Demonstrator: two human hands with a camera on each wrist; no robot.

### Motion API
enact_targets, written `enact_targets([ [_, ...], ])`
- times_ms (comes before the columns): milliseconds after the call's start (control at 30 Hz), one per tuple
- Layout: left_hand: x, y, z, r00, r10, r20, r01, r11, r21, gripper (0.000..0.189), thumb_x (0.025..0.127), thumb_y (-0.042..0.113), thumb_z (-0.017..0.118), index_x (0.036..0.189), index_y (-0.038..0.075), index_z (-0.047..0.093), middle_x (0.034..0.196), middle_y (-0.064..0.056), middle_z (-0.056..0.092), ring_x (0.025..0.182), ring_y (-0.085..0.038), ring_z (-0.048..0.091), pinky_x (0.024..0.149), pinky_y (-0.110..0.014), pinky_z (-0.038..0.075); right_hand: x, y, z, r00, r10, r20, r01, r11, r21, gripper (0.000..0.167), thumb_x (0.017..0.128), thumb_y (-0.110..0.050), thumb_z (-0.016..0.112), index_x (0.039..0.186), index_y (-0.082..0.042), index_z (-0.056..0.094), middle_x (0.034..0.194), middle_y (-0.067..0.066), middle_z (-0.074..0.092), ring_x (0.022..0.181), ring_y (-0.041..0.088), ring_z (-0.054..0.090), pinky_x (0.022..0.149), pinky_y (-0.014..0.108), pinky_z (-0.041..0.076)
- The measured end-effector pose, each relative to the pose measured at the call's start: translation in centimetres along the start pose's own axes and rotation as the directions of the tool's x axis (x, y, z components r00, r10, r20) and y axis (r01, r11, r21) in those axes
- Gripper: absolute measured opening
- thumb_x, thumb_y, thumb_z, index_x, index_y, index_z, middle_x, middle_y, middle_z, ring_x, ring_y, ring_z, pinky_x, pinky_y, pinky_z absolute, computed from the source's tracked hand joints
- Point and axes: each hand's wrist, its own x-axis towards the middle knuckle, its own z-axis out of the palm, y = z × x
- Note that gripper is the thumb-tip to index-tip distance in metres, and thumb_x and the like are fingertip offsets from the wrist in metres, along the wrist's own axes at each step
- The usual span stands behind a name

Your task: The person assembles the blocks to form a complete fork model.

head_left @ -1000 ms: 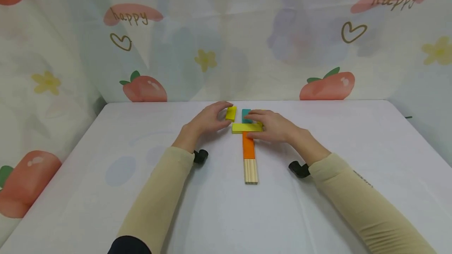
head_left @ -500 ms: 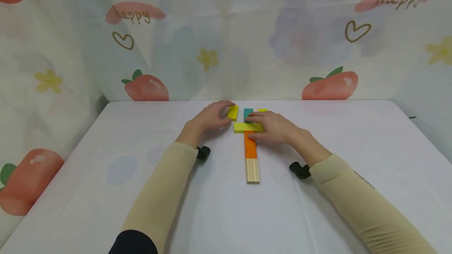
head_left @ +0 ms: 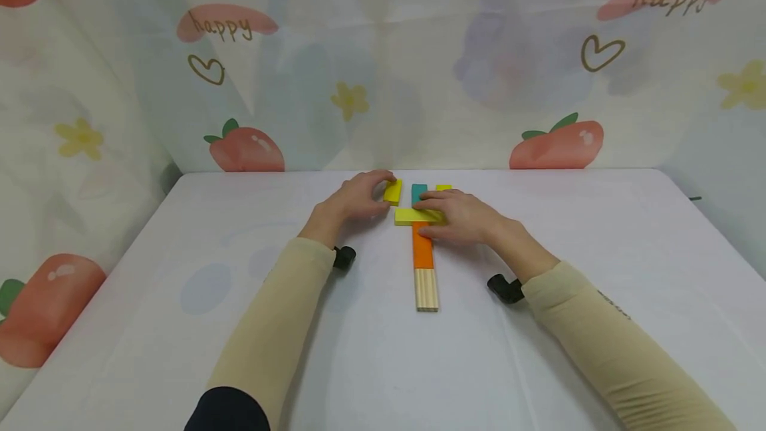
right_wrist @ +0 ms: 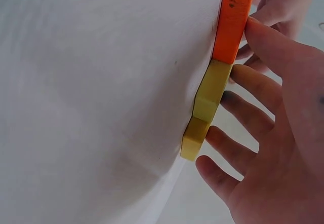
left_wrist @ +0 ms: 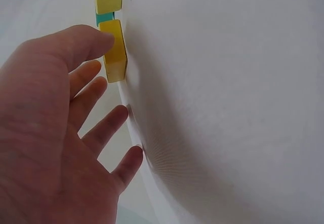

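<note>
In the head view my left hand [head_left: 359, 197] holds a small yellow block [head_left: 392, 193] between index finger and thumb; the left wrist view shows the thumb against this yellow block [left_wrist: 115, 51]. My right hand [head_left: 461, 215] lies over the right part of the arrangement with its fingers extended. Its fingers touch a crosswise yellow-green block [head_left: 409, 217], and its thumb rests at the orange block [head_left: 423, 251]. Beyond the crosswise block lies a teal block [head_left: 419, 191]. Another yellow block [head_left: 443, 187] is partly hidden behind the right hand.
A block with bare wood grain [head_left: 426, 290] continues the line below the orange one. All lie flat on a white-covered table [head_left: 383, 364], near its far edge. A patterned cloth [head_left: 383, 52] hangs behind it.
The right hand's fingers have shifted slightly toward the person, showing more of the right yellow block's far end. The left hand stays at its block; the head view has shifted a little.
</note>
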Motion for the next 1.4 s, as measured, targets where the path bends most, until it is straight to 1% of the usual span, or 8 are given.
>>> enact_targets([
  [167, 0.15, 0.17, 0.07, 1.000, -0.001, 0.002, 0.001, 1.000, -0.002, 0.052, 0.095, 0.025, 0.063, 0.145, 0.019, 0.051, 0.156, -0.002, 0.042, 0.143, -0.025, 0.035, 0.117, -0.058, 0.020, -0.01, 0.03, -0.04, 1.000, 0.006, 0.005, -0.006, 1.000, -0.002, 0.054, 0.098, -0.038, 0.064, 0.144, -0.010, 0.057, 0.153, 0.016, 0.044, 0.141, 0.041, 0.036, 0.114, 0.059, 0.029],
  [333, 0.39, 0.20, 0.12, 1.000, -0.024, 0.015, 0.024, 1.000, 0.008, 0.052, 0.095, 0.026, 0.063, 0.145, 0.020, 0.051, 0.155, -0.001, 0.043, 0.142, -0.024, 0.036, 0.117, -0.056, 0.021, -0.03, 0.02, -0.07, 1.000, 0.012, 0.014, -0.011, 1.000, -0.010, 0.055, 0.098, -0.039, 0.064, 0.145, -0.012, 0.057, 0.154, 0.015, 0.044, 0.142, 0.040, 0.036, 0.114, 0.059, 0.029],
  [533, 0.47, 0.21, 0.10, 0.999, -0.047, 0.025, 0.047, 0.999, 0.005, 0.052, 0.095, 0.027, 0.064, 0.145, 0.021, 0.050, 0.154, -0.001, 0.044, 0.141, -0.025, 0.036, 0.118, -0.056, 0.020, 0.04, 0.02, -0.09, 1.000, 0.006, 0.014, -0.006, 1.000, -0.018, 0.055, 0.098, -0.040, 0.065, 0.144, -0.011, 0.057, 0.154, 0.015, 0.044, 0.142, 0.040, 0.036, 0.114, 0.058, 0.030],
  [700, 0.39, 0.29, -0.03, 0.999, -0.041, 0.025, 0.041, 0.999, 0.010, 0.050, 0.096, 0.025, 0.064, 0.145, 0.021, 0.051, 0.153, -0.002, 0.045, 0.140, -0.025, 0.038, 0.117, -0.055, 0.023, -0.06, -0.09, -0.29, 1.000, 0.002, 0.016, -0.002, 1.000, -0.013, 0.055, 0.098, -0.038, 0.065, 0.144, -0.009, 0.057, 0.154, 0.016, 0.044, 0.142, 0.041, 0.035, 0.114, 0.058, 0.029],
  [867, 0.32, 0.26, -0.08, 0.999, -0.027, 0.018, 0.027, 1.000, 0.012, 0.049, 0.096, 0.023, 0.064, 0.143, 0.021, 0.052, 0.153, -0.002, 0.046, 0.140, -0.025, 0.038, 0.117, -0.057, 0.022, -0.16, -0.21, -0.50, 1.000, -0.006, 0.020, 0.006, 1.000, -0.011, 0.055, 0.098, -0.037, 0.065, 0.144, -0.008, 0.057, 0.154, 0.017, 0.043, 0.142, 0.042, 0.035, 0.114, 0.059, 0.029],
  [1233, 0.33, 0.18, -0.01, 0.999, -0.031, 0.018, 0.031, 1.000, 0.008, 0.049, 0.096, 0.026, 0.065, 0.143, 0.021, 0.053, 0.153, -0.002, 0.045, 0.141, -0.025, 0.038, 0.117, -0.056, 0.022, 0.05, -0.06, -0.35, 1.000, 0.002, 0.027, -0.002, 1.000, -0.026, 0.055, 0.098, -0.039, 0.064, 0.144, -0.010, 0.057, 0.154, 0.016, 0.044, 0.142, 0.041, 0.036, 0.113, 0.059, 0.030],
  [1400, 0.18, 0.23, -0.14, 1.000, -0.020, 0.019, 0.020, 1.000, 0.003, 0.048, 0.097, 0.025, 0.066, 0.143, 0.019, 0.053, 0.153, -0.003, 0.046, 0.141, -0.025, 0.038, 0.118, -0.056, 0.022, 0.11, -0.10, -0.37, 1.000, 0.007, 0.029, -0.006, 1.000, -0.029, 0.055, 0.098, -0.039, 0.065, 0.144, -0.011, 0.057, 0.153, 0.016, 0.044, 0.141, 0.041, 0.037, 0.113, 0.059, 0.031],
])
